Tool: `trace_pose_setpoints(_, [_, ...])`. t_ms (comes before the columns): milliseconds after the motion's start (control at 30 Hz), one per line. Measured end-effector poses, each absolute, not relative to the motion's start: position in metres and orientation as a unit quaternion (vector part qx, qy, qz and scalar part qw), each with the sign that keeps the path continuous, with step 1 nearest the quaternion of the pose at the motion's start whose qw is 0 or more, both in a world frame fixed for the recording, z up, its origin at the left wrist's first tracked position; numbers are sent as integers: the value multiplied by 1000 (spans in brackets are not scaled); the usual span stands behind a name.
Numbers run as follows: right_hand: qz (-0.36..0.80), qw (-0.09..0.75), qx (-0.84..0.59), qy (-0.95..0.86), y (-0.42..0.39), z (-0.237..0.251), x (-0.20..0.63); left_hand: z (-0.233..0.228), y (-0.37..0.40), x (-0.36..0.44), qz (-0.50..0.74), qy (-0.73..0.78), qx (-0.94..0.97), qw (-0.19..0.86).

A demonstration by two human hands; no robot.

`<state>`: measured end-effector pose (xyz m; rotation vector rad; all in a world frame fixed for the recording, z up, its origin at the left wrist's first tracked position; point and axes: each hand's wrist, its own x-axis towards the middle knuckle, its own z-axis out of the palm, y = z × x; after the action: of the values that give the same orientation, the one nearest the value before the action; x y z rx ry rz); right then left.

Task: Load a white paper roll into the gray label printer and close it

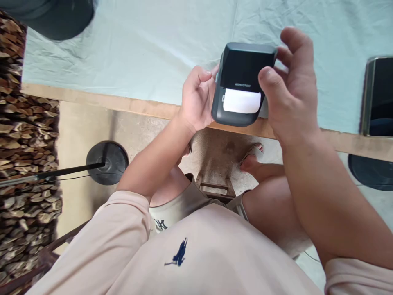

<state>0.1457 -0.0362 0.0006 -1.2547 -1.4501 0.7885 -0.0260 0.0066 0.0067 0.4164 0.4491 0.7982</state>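
2 hands hold 1 small dark label printer [242, 78] above the table edge [144, 107]. Left hand [196, 98] is curled closed against the printer's left side; right hand [291, 90] grips its right side, thumb pressed on the front face, fingers wrapped behind the top. White paper [242, 101] shows at the slot, just below the thumb. Pale cloth [138, 45] lies beyond the grip; a dark phone [379, 96] rests well right of it.
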Motion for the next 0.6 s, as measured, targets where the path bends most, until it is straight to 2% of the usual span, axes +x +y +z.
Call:
trace_pose_setpoints(200, [362,483,-509,-614,-36,4,147,0,12,-24,407,301,119,854])
trace_pose_setpoints(433, [352,469,-521,-621,-38,10,146,1,10,-24,400,299,114,859])
trace_pose_setpoints(500, [309,413,-544,-662,-39,21,150,2,10,-25,398,310,110,856])
trace_pose_setpoints(600, [177,290,-594,-730,-39,42,155,4,8,-27,386,322,128,855])
